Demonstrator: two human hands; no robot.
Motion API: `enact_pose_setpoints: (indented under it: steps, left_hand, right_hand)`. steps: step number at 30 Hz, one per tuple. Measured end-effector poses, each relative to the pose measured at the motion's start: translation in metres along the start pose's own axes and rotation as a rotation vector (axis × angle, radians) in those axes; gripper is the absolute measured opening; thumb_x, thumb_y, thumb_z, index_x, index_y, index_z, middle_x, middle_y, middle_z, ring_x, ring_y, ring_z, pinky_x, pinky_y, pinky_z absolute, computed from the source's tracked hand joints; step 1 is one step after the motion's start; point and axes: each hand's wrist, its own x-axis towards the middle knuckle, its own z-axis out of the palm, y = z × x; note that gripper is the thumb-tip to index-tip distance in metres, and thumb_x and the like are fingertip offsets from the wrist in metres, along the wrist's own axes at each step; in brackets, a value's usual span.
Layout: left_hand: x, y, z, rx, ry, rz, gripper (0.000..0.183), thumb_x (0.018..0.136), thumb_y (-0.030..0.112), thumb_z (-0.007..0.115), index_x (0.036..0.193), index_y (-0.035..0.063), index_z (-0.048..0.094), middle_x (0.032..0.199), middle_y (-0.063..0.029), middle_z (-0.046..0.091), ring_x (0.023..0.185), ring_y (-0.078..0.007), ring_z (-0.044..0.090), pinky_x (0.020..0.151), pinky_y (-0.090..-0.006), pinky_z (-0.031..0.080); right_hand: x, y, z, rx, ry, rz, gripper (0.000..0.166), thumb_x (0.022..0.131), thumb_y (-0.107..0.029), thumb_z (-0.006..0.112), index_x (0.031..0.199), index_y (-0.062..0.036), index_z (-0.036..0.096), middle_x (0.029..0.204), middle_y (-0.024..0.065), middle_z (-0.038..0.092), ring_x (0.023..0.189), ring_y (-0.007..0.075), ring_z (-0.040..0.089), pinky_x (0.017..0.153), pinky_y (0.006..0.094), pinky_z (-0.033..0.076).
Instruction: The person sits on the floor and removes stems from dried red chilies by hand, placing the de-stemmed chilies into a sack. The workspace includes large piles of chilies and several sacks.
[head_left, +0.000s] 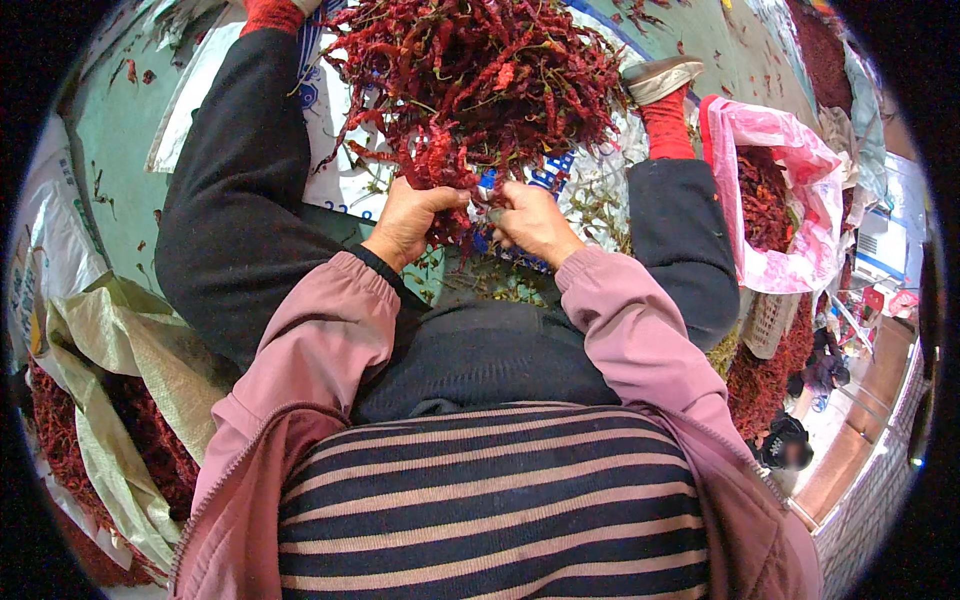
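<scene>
A large heap of dried red chili peppers (487, 67) lies between my outstretched legs on a white woven sack (337, 176) with blue print. My left hand (411, 221) grips a bunch of dried chilies (435, 154) at the near edge of the heap, thumb on top. Close beside it, my right hand (536, 223) has its fingers curled together around chili ends, which the fingers mostly hide. Loose green-brown chili stems (495, 289) are scattered below both hands and along the right side of the sack.
To my right stands a pink-and-white plastic bag (799, 255) holding dried chilies. An opened woven sack (112, 330) with more chilies sits at my left. Stray chilies dot the green floor (124, 187). Another person (784, 444) is at the far right, near a larger chili pile (772, 382).
</scene>
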Motion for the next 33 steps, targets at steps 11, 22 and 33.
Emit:
enact_pose_setpoints:
  steps: [11,22,33]
  left_hand:
    - [0.007,-0.006,-0.004,-0.009,0.026,0.134,0.027,0.062,-0.005,0.061,0.089,0.0010,0.058,0.080,-0.0042,0.061,0.072,-0.0158,0.057,0.068,-0.0280,0.045]
    - [0.006,0.001,-0.002,-0.196,0.123,0.134,0.020,0.068,-0.006,0.056,0.087,-0.0004,0.056,0.075,-0.0075,0.061,0.066,-0.0193,0.060,0.064,-0.0315,0.050]
    - [0.006,0.005,-0.004,-0.219,0.213,0.105,0.016,0.069,-0.003,0.057,0.085,-0.0018,0.059,0.076,-0.0090,0.062,0.066,-0.0195,0.060,0.062,-0.0327,0.050]
  right_hand:
    - [-0.002,0.010,0.007,-0.315,0.026,-0.354,0.032,0.070,-0.007,0.055,0.101,-0.0018,0.055,0.085,0.0154,0.061,0.083,0.0251,0.059,0.072,0.0333,0.044]
    - [-0.009,0.005,0.001,-0.248,0.035,-0.370,0.025,0.071,-0.002,0.049,0.094,-0.0015,0.058,0.073,0.0091,0.059,0.066,0.0137,0.056,0.061,0.0274,0.045]
    - [-0.006,0.010,-0.014,-0.344,0.294,-0.309,0.031,0.064,-0.001,0.048,0.093,-0.0036,0.059,0.089,0.0168,0.057,0.086,0.0312,0.055,0.076,0.0329,0.043]
